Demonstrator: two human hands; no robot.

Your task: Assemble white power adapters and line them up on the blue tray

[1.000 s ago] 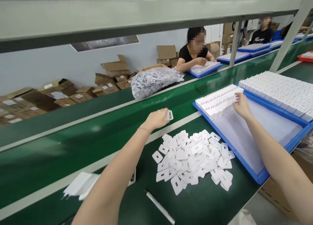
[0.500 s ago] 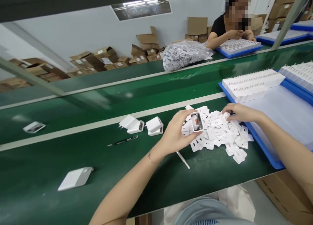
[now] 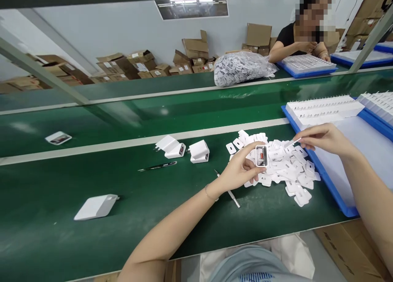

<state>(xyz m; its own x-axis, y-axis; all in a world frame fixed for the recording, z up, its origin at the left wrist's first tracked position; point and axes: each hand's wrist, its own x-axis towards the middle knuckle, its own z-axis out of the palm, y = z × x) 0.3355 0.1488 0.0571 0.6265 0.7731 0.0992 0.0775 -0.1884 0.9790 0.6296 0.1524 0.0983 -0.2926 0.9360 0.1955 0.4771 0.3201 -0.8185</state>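
Observation:
My left hand [image 3: 242, 169] is closed round a small white charger body [image 3: 262, 156], its open end with an orange part facing me. My right hand [image 3: 322, 138] pinches a thin white plastic cover plate [image 3: 291, 143] by its edge, just above a heap of the same white plates [image 3: 279, 165] on the green bench. The two hands are a short way apart over that heap.
A blue tray [image 3: 346, 208] with rows of white chargers [image 3: 325, 108] lies at the right. Two chargers [image 3: 184, 149], tweezers [image 3: 158, 166], a thin white stick [image 3: 229, 191] and more chargers [image 3: 95, 206] lie on the green belt. Opposite, a co-worker [image 3: 302, 38] works beside a bag of parts [image 3: 242, 67].
My right hand left the tray, dipped into the heap and lifted one plate. My left hand brought the charger down over the heap and turned its open end toward me. The view swung left.

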